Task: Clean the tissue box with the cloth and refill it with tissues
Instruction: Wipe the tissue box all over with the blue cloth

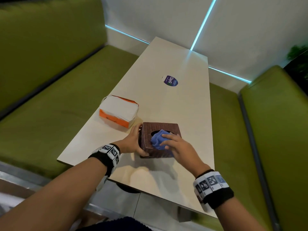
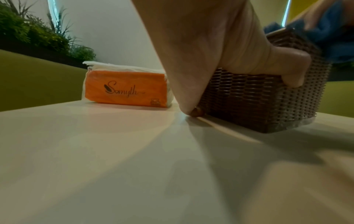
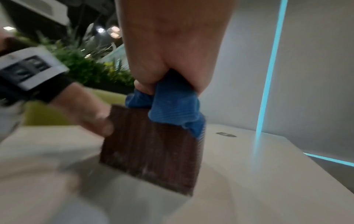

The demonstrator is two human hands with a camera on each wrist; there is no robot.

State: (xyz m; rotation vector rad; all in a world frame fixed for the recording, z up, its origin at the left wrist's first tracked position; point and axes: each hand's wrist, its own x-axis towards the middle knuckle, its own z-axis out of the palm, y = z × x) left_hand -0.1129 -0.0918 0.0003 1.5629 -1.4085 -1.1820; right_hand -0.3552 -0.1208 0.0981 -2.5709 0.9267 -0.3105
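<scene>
A brown woven tissue box (image 1: 165, 128) (image 2: 258, 98) (image 3: 153, 151) stands on the white table (image 1: 183, 105), near its front edge. My left hand (image 1: 133, 142) (image 2: 229, 60) grips the box's left side, thumb on the near face. My right hand (image 1: 176, 145) (image 3: 168, 53) holds a bunched blue cloth (image 1: 158, 139) (image 3: 172, 106) (image 2: 325, 33) and presses it on the box's top, over the round opening. An orange and white tissue pack (image 1: 119, 110) (image 2: 126, 87) lies to the left of the box, behind my left hand.
A round purple and white sticker (image 1: 170, 80) lies farther back on the table. Green benches (image 1: 50, 105) run along both long sides. White walls with cyan light strips (image 1: 203, 25) close off the far end. Plants (image 2: 38, 33) stand behind the bench.
</scene>
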